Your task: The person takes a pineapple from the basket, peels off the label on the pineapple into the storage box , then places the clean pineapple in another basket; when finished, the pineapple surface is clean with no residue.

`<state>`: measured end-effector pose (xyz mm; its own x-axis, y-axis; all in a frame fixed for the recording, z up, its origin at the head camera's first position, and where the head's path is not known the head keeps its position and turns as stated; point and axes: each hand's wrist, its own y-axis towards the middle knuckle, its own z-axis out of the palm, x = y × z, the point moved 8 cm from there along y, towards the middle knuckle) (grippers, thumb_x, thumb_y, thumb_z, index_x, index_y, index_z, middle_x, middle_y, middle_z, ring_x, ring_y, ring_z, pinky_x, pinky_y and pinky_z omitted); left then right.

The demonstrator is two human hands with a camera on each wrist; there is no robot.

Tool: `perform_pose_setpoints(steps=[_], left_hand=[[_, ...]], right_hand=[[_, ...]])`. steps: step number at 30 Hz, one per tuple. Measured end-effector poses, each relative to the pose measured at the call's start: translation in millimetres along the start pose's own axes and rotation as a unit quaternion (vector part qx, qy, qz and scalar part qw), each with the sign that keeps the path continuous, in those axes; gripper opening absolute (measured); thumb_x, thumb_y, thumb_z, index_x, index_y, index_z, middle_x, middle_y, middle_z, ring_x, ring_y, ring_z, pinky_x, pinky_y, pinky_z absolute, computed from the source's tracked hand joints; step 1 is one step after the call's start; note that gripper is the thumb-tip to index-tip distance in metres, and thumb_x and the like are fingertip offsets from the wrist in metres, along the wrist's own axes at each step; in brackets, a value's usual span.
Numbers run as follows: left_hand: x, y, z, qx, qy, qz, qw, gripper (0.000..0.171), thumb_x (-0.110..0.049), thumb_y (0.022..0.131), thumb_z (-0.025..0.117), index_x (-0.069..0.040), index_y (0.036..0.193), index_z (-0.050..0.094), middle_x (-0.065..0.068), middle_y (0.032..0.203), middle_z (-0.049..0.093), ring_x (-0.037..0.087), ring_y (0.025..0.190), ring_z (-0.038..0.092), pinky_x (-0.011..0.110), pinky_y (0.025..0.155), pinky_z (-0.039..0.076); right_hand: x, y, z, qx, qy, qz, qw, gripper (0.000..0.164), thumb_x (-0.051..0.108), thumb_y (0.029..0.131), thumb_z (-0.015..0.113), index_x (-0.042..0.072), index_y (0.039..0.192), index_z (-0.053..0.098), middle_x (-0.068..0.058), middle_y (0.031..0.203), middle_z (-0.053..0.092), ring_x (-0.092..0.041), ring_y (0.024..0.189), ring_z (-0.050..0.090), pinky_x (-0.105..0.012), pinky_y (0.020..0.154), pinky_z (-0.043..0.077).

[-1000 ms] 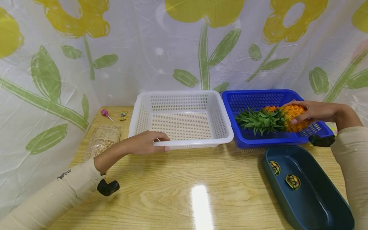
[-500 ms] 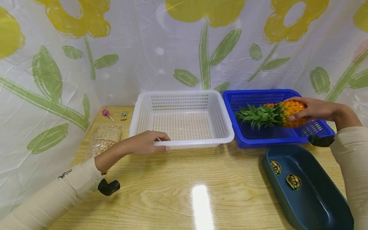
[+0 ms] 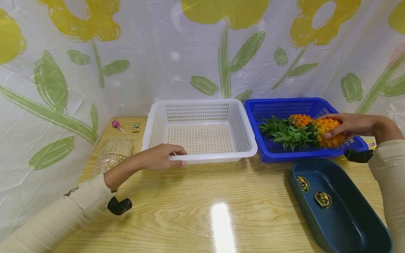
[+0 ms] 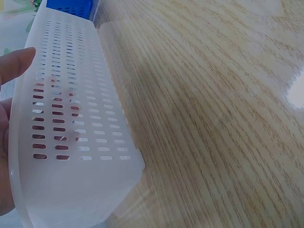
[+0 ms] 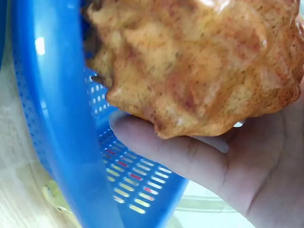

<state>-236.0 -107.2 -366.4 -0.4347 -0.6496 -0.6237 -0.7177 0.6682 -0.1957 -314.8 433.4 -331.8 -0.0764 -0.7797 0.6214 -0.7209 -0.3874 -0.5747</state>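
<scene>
In the head view my left hand (image 3: 162,157) grips the near rim of the white plastic basket (image 3: 197,159), its thumb outside the wall. Through the slots of the white basket wall (image 4: 80,128) in the left wrist view, parts of the fingers show. My right hand (image 3: 351,125) holds an orange pineapple (image 3: 330,131) by its body inside the blue basket (image 3: 295,157), its green crown pointing left. Behind it lies a second pineapple (image 3: 300,120), partly hidden. The right wrist view shows the thumb (image 5: 166,152) along the held pineapple's (image 5: 190,66) bumpy skin.
A dark teal tray (image 3: 343,211) with two stickers stands at the front right. On the left are a bag of pale beans or kernels (image 3: 115,153), a lollipop (image 3: 116,124) and a small yellow wrapped candy (image 3: 135,127). A flowered curtain (image 3: 152,52) hangs behind the table.
The held pineapple first shifted back over the other one, then came forward and right with my right hand, so the second pineapple shows again behind it. My left hand has stayed put.
</scene>
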Motion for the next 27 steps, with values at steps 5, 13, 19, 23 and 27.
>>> perform_pose_setpoints(steps=[5, 13, 19, 23, 27], left_hand=[[-0.1, 0.4, 0.1, 0.001, 0.0, -0.001, 1.0, 0.034, -0.039, 0.099, 0.061, -0.014, 0.122, 0.068, 0.004, 0.119, 0.07, 0.024, 0.114, 0.064, 0.049, 0.097, 0.05], [0.3, 1.5, 1.1, 0.0, 0.005, 0.002, 1.0, 0.035, -0.039, 0.099, 0.062, -0.013, 0.121, 0.069, -0.002, 0.112, 0.071, 0.015, 0.1, 0.064, 0.042, 0.091, 0.05], [-0.2, 1.0, 1.2, 0.0, 0.009, 0.002, 1.0, 0.037, -0.038, 0.099, 0.062, -0.011, 0.124, 0.068, 0.002, 0.119, 0.07, 0.02, 0.108, 0.064, 0.045, 0.095, 0.05], [0.0, 0.5, 1.0, 0.0, 0.015, 0.0, 0.9999, 0.04, -0.039, 0.1, 0.061, -0.01, 0.127, 0.066, 0.006, 0.125, 0.068, 0.025, 0.116, 0.063, 0.049, 0.098, 0.05], [-0.1, 1.9, 1.2, 0.001, 0.015, 0.005, 0.9999, 0.037, -0.039, 0.1, 0.061, -0.012, 0.124, 0.068, 0.0, 0.116, 0.07, 0.018, 0.104, 0.065, 0.043, 0.092, 0.051]], right_hand=[[-3.1, 2.6, 4.8, 0.007, -0.009, 0.001, 1.0, 0.093, 0.024, 0.098, 0.06, -0.002, 0.158, -0.006, -0.043, 0.154, 0.01, -0.054, 0.128, 0.047, -0.055, 0.088, 0.054], [-4.3, 11.3, 9.5, 0.024, -0.007, 0.024, 0.999, 0.099, 0.027, 0.098, 0.062, 0.001, 0.158, -0.013, -0.044, 0.155, -0.01, -0.063, 0.136, 0.029, -0.058, 0.092, 0.053], [-1.5, 15.2, 13.4, 0.047, -0.002, 0.045, 0.998, 0.103, 0.029, 0.099, 0.062, -0.001, 0.156, -0.018, -0.045, 0.154, -0.012, -0.064, 0.138, 0.024, -0.054, 0.092, 0.054], [-1.6, 17.5, 13.1, 0.051, 0.0, 0.058, 0.997, 0.106, 0.031, 0.099, 0.062, -0.003, 0.154, -0.022, -0.046, 0.153, -0.013, -0.065, 0.139, 0.016, -0.057, 0.094, 0.053], [-2.3, 18.2, 13.9, 0.054, 0.005, 0.062, 0.997, 0.107, 0.031, 0.099, 0.062, -0.003, 0.153, -0.024, -0.046, 0.152, -0.015, -0.065, 0.14, 0.013, -0.058, 0.096, 0.051]])
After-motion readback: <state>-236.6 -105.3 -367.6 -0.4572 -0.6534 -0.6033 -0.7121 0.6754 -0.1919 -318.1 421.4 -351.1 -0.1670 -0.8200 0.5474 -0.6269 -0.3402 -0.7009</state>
